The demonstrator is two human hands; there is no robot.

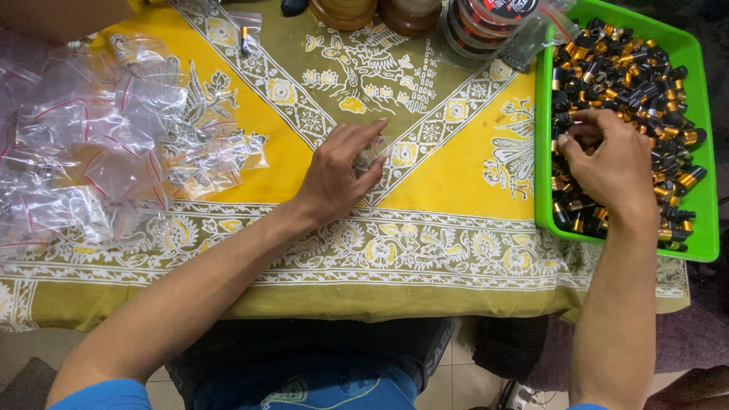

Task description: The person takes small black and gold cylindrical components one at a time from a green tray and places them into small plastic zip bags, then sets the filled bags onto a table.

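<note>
Head view looks straight down on a tabletop (pixel 456 228) spread with a yellow and olive patterned cloth (pixel 250 137). At the centre, the left hand (pixel 338 178) lies on the cloth, fingers pinched on a small clear bag (pixel 377 152); the bag's long axis cannot be made out. At the right edge sits one green tray (pixel 702 220), its long side running away from the person, heaped with small black and gold bottles (pixel 645 76), too many to count and pointing every way. The right hand (pixel 607 167) is inside the tray, fingers curled down among the bottles; whether it grips one cannot be told. A loose pile of clear zip bags (pixel 99 152) with red strips lies far left, well apart from both hands.
</note>
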